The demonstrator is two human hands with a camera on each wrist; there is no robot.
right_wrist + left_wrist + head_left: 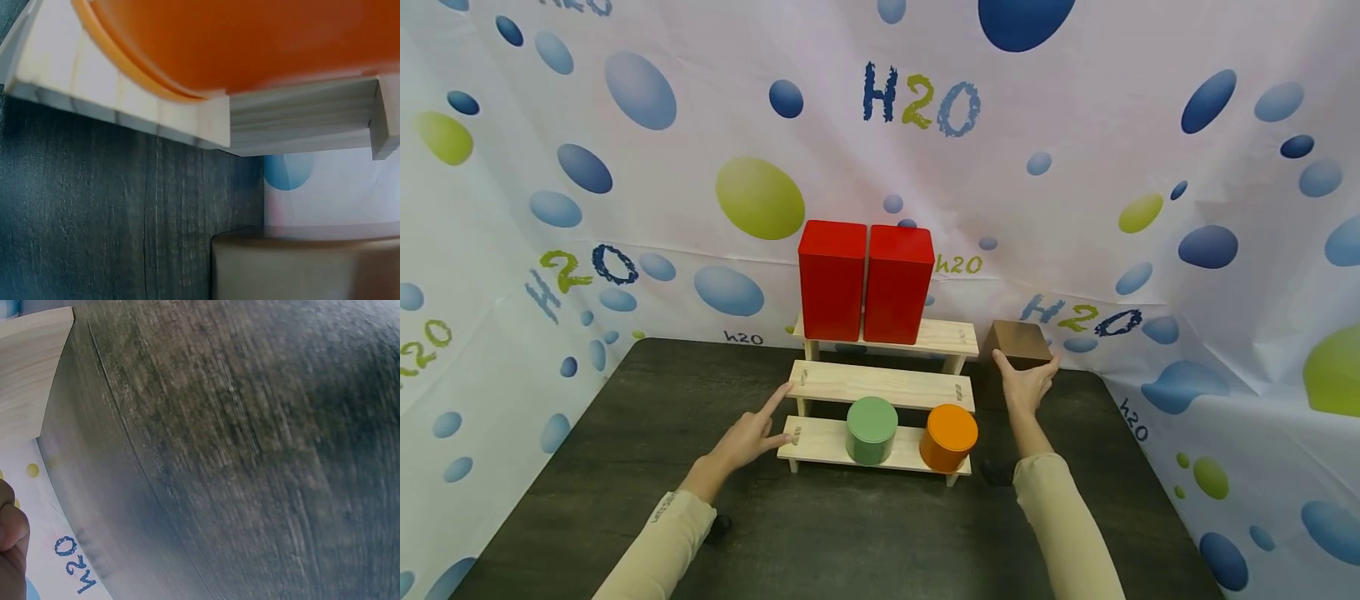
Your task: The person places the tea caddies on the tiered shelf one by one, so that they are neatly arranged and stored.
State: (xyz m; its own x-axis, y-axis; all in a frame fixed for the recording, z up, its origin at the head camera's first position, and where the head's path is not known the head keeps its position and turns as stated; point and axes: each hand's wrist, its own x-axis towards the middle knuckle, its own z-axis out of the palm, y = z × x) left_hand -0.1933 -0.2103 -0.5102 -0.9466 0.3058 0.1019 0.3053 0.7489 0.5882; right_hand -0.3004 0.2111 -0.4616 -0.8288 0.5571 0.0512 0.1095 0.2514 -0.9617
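A three-step wooden shelf stand [880, 385] stands on the dark table. My left hand [748, 437] is at its left end, index fingertip at the middle step and thumb tip at the lowest. Part of that hand's fingers [11, 528] shows at the edge of the left wrist view. To the right of the stand, my right hand [1026, 387] spans a brown box [1021, 340], thumb at its left edge and a finger at its right. The box [281, 269] also shows low in the right wrist view, the fingers out of sight there.
Two tall red boxes [832, 283] stand side by side on the top step. A green cylinder [872, 431] and an orange cylinder [949, 438] stand on the lowest step. Behind the dark table [850, 542] hangs a white cloth [880, 167] with printed dots.
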